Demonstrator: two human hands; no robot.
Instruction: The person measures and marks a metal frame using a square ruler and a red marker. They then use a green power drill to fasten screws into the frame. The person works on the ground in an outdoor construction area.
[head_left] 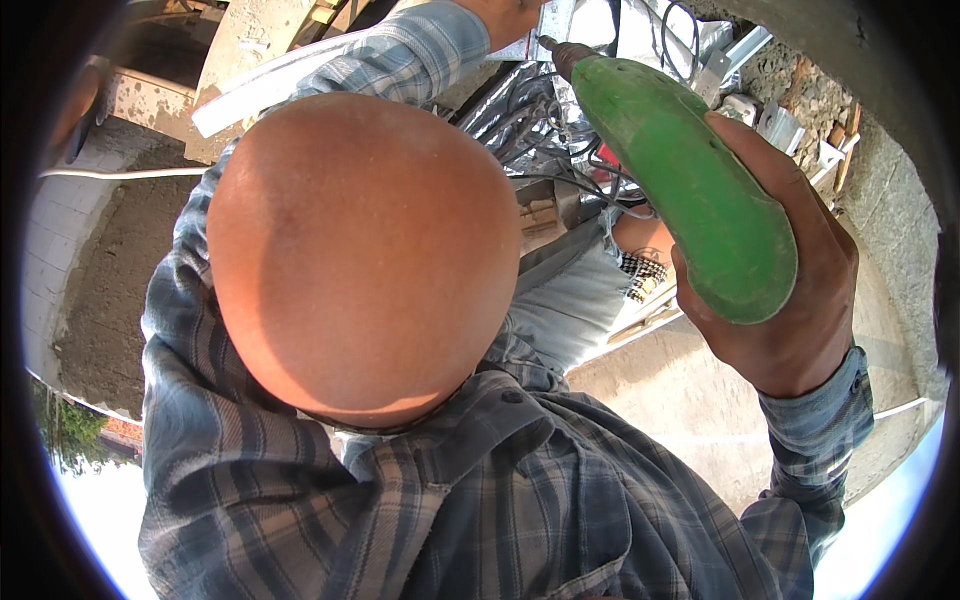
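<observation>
My right hand (790,230) is wrapped round the dusty green body of a power drill (690,190). The drill's dark chuck and bit point up and left, close to a silvery foil-faced sheet (560,22); whether the tip touches it I cannot tell. My left hand (505,22) is at the top edge beside the bit, beyond a blue-grey plaid sleeve (420,50). The frame cuts off its fingers. Below the drill's front end, a tangle of black cable (545,130) lies over crinkled foil. A large rounded area of bare skin hides the middle.
Metal brackets (780,128) and rubble (800,85) lie at the upper right beside a curved concrete edge (890,120). A long white strip (260,85) crosses the upper left. A white cord (120,173) runs below it. A leg in light jeans (570,300) shows below the cables.
</observation>
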